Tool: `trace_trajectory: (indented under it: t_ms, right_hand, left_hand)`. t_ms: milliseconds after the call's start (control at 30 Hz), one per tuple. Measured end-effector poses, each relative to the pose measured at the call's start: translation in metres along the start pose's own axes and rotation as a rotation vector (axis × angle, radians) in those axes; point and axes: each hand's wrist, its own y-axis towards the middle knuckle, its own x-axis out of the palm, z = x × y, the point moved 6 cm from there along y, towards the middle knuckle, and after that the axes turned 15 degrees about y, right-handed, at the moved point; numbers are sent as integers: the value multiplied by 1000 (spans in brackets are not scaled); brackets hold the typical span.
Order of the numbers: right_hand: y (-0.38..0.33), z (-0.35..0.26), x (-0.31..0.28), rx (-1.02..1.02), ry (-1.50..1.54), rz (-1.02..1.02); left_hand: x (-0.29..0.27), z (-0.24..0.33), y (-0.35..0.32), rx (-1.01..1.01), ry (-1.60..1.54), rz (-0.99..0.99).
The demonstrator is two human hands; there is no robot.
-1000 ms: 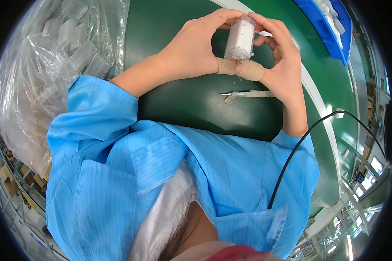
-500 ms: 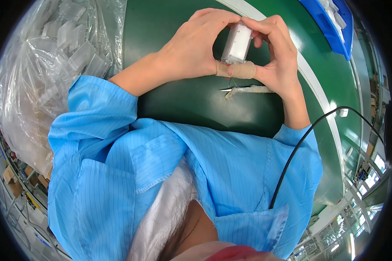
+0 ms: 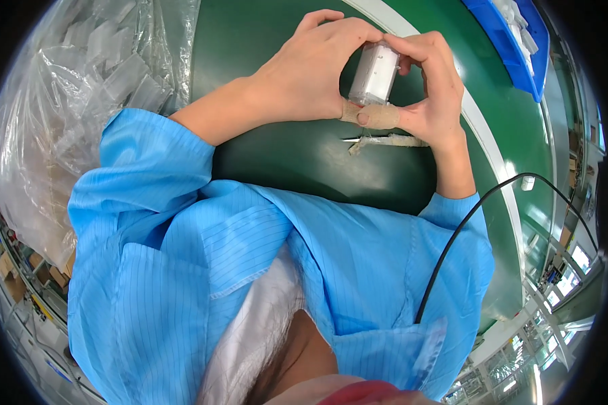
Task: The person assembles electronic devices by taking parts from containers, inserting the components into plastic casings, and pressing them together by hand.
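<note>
Blue striped smock sleeves [image 3: 182, 223], taped thumb [image 3: 375, 116]

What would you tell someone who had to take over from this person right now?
Left hand and right hand: both grip one small white block, held upright above the green belt; fingertips on its top, taped thumbs under it.
A thin metal tool lies on the belt just below the hands.
Clear bag of plastic parts at left, blue bin at upper right.
Done: block picked up. Left: it has not been put down yet.
</note>
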Motion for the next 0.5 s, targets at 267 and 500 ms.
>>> trace_trajectory:
  t_ms: [267, 500]
  right_hand:
    - [7, -6, 9, 22, -16, 65]
    - [1, 0, 12, 136, -30, 122]
  left_hand:
    - [-2, -3, 0, -63, 35, 55]
    - [-1, 3, 1, -33, 60, 107]
